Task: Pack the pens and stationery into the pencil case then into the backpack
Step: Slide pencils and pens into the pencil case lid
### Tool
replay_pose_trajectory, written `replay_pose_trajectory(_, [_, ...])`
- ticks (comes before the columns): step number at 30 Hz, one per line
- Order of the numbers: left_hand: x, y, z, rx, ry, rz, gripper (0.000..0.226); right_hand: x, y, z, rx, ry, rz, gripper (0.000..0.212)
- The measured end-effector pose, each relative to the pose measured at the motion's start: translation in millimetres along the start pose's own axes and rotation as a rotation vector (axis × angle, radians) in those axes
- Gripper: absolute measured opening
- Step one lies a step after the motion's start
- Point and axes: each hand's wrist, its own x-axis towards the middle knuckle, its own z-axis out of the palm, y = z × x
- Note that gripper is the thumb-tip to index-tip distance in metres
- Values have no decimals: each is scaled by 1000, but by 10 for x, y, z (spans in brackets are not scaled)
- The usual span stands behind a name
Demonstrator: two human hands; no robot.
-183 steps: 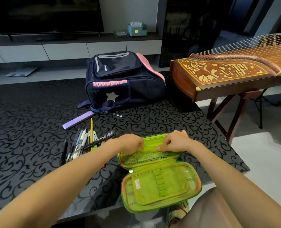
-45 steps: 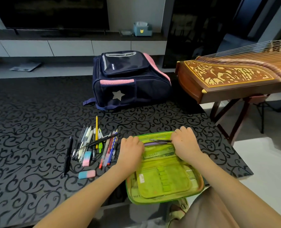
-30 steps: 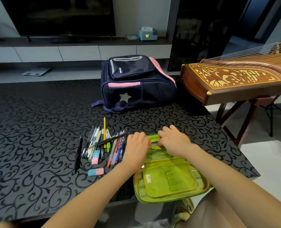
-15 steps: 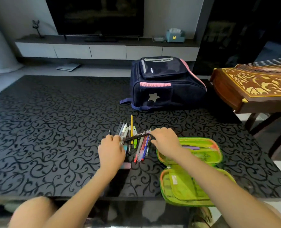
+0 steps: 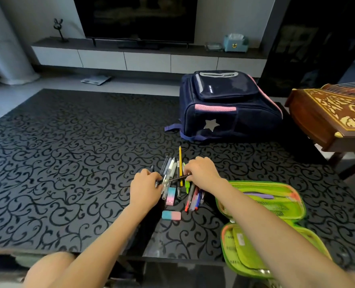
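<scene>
Right grip (image 5: pixel 201 173) and left grip (image 5: pixel 145 188) pinch opposite ends of a thin dark pen (image 5: pixel 177 178), lying crosswise over the away-pointing plastic pens (image 5: pixel 173 167) on the scroll-patterned black tabletop (image 5: pixel 68 163), beside the open green fabric pencil case (image 5: pixel 276 204).

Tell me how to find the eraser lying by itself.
On the black swirly table, left of the open green pencil case, lies a pile of pens. The lone eraser lies sideways on the pile's near side; its pink-and-blue twin sits among the pens.

backpack (image 5: pixel 224 113) navy, pink trim, silver star | pencil case (image 5: pixel 276 206) lime green | table (image 5: pixel 58 163) black scrollwork
</scene>
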Motion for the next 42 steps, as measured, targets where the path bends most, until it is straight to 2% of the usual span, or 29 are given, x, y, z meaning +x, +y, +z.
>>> replay_pose_trajectory(4, [21,28,40,-32,7,10,23,-101,101,-48,209,66,102,22])
replay_pose_trajectory(7, [-4,73,59,-50,36,48,22,-346,290,-187,231,141,163,23])
replay_pose_trajectory(10, [-54,211,58,-64,41,121,16,-737,651,-321,255,70,238,21])
replay_pose_trajectory(13, [-110,452,107,-109,59,252,5,-1110,993,-290,314,-45,321,17])
replay_pose_trajectory(15, [-168,687,211,-130,68,377,2,-1286,1158,-225,307,-67,357,21])
replay_pose_trajectory(18, [-291,1085,385,-102,47,574,6,-1414,1271,-196,243,-81,357,19])
replay_pose_trajectory(20, [-342,1320,527,-21,24,655,17,-1441,1310,-208,229,-99,346,17])
replay_pose_trajectory(24, [-368,1602,670,173,-11,562,12,-1443,1374,-241,205,-119,338,18])
replay_pose_trajectory(29, [-371,1677,667,267,-56,473,31,-1487,1466,-259,30,-112,314,21])
replay_pose_trajectory(37, [-418,1678,793,217,-25,500,32,-1587,1651,-292,-246,-102,289,22])
replay_pose_trajectory(42, [-421,1847,826,152,-36,405,27,-1527,1594,-350,-326,-170,226,24])
